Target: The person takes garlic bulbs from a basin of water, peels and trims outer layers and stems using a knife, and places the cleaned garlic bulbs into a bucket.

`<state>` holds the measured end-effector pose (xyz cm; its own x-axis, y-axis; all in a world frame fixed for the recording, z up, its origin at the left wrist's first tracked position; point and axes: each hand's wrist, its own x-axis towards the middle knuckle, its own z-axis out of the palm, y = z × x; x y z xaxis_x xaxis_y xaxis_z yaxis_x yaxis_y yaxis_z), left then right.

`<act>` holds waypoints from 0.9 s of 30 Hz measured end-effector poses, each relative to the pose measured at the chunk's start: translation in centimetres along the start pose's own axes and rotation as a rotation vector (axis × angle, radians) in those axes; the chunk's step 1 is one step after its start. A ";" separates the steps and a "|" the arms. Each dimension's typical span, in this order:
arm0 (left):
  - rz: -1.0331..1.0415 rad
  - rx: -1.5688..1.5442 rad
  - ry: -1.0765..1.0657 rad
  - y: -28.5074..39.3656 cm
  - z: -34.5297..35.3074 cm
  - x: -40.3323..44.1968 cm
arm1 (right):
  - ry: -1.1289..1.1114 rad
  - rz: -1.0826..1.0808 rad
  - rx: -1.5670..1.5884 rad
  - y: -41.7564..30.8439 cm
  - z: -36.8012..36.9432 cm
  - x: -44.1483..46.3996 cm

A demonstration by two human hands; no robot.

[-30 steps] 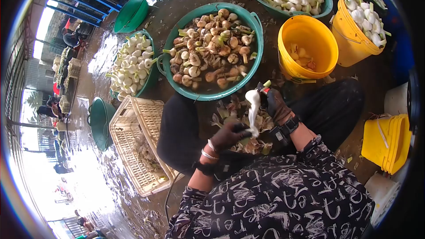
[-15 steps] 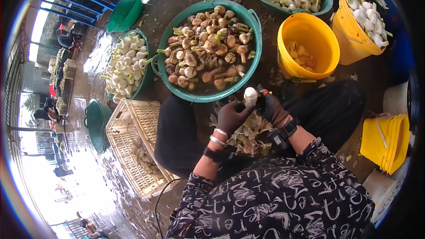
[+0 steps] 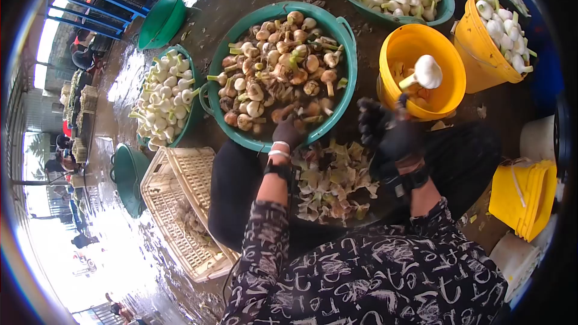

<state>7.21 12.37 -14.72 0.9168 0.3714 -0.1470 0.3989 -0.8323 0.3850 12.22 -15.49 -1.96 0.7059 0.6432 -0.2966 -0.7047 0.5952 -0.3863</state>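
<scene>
Two dark-gloved hands working garlic over the lap. Left hand (image 3: 289, 132) reaches over the near side of the big green tub (image 3: 253, 140), fingertips down by the brown garlic bulbs (image 3: 283, 72); cannot tell if the fingers are closed on one. Right hand (image 3: 400, 141) is near the closest yellow bucket (image 3: 412, 42), motion-blurred, so finger state and anything gripped cannot be told. White garlic bulb (image 3: 428, 72) shows against the bucket's mouth, just beyond the right hand, stem pointing down-left; contact with the fingers is unclear. More bulbs sit low in that bucket, partly hidden. Peel pile (image 3: 334, 183) lies between the person's legs, pale crate (image 3: 195, 162) beside the left leg. Cleaned bulbs (image 3: 165, 96) fill a smaller green tub at left, others fill the second yellow bucket (image 3: 475, 54) at right and the far green tub (image 3: 447, 9).
</scene>
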 end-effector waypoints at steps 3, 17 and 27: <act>0.105 -0.192 -0.128 -0.6 1.7 2.3 | 0.163 0.018 -0.382 2.5 -2.3 1.2; -0.003 -0.895 -0.132 9.0 -3.5 -10.2 | 0.251 -0.433 -1.334 7.6 -3.4 1.3; -0.214 -1.346 -0.514 10.1 -8.4 -12.1 | -0.181 -0.106 -0.731 6.1 -3.0 -2.0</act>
<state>0.01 2.95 -1.43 0.8647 0.0107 -0.5022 0.4703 0.3341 0.8168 6.72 -14.60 -6.35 0.6999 0.7069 -0.1019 -0.3619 0.2281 -0.9039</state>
